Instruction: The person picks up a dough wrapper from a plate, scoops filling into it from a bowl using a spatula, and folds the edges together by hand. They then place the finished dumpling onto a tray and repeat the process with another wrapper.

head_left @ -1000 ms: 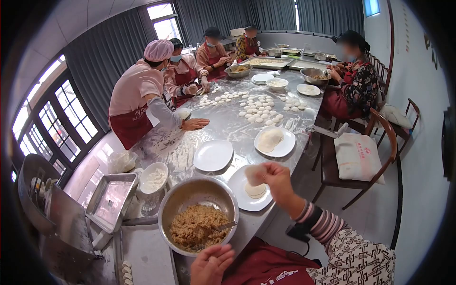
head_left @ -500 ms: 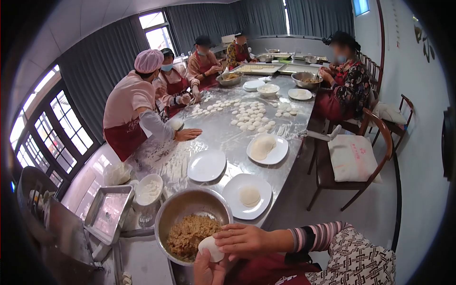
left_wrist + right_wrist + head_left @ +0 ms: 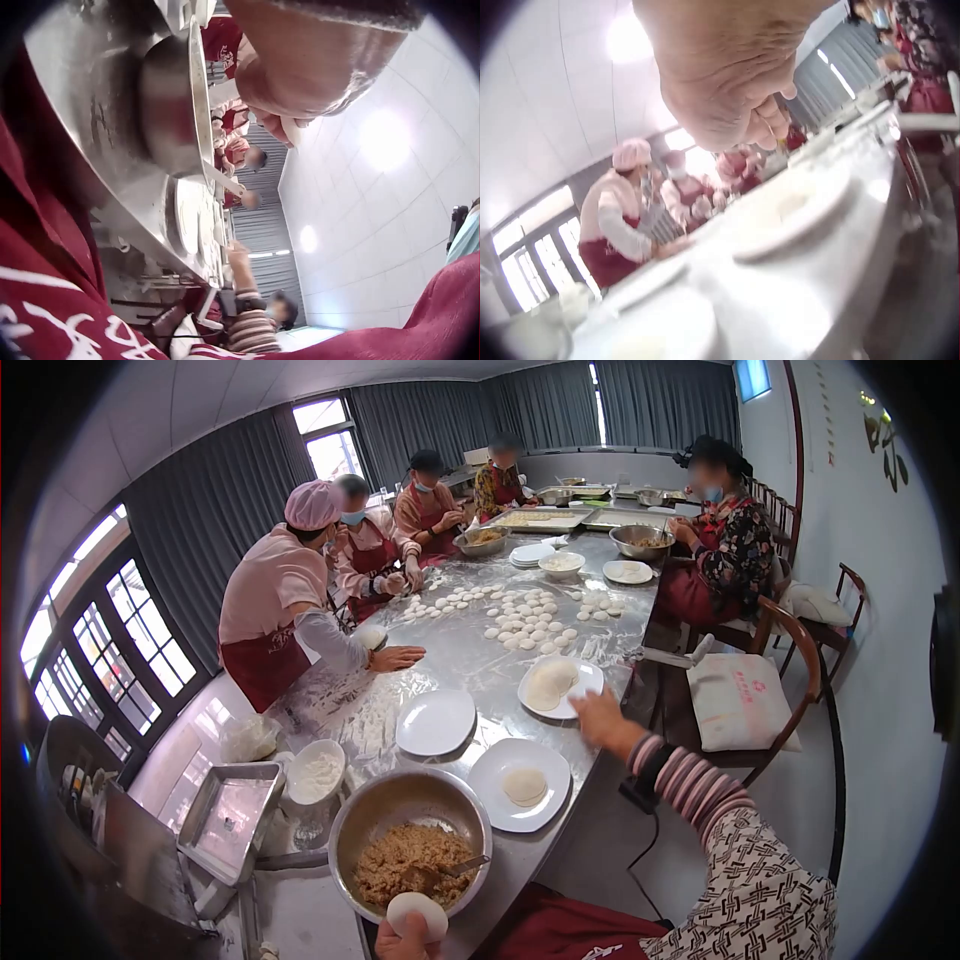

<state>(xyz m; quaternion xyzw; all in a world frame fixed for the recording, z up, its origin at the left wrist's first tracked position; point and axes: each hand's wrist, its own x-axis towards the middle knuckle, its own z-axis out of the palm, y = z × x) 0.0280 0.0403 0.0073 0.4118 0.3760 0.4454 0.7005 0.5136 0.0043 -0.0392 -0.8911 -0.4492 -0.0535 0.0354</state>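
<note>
At the bottom of the head view my left hand (image 3: 400, 945) pinches a round white dough wrapper (image 3: 418, 916) by the near rim of a steel bowl (image 3: 385, 796). Brown filling (image 3: 415, 855) and a spoon (image 3: 468, 866) are in the bowl. In the left wrist view the left hand (image 3: 307, 75) is raised beside the bowl (image 3: 166, 105). My right hand (image 3: 608, 722) is by the right edge of a plate (image 3: 592, 676) of wrappers (image 3: 550, 682), its fingers loosely bent. The right wrist view has that hand (image 3: 731, 82) above the plate (image 3: 817, 214), nothing visible in its grip.
A plate (image 3: 490, 760) with wrappers (image 3: 525, 787), another plate (image 3: 436, 723), a flour bowl (image 3: 316, 772) and a metal tray (image 3: 230, 815) surround the bowl. Dough pieces (image 3: 525, 618) lie farther back. Several people stand or sit around the table; a chair (image 3: 740, 700) is at right.
My right hand has left the wrapper in my left hand and moved up and right to the far plate. The left hand has shifted slightly lower and left with the wrapper.
</note>
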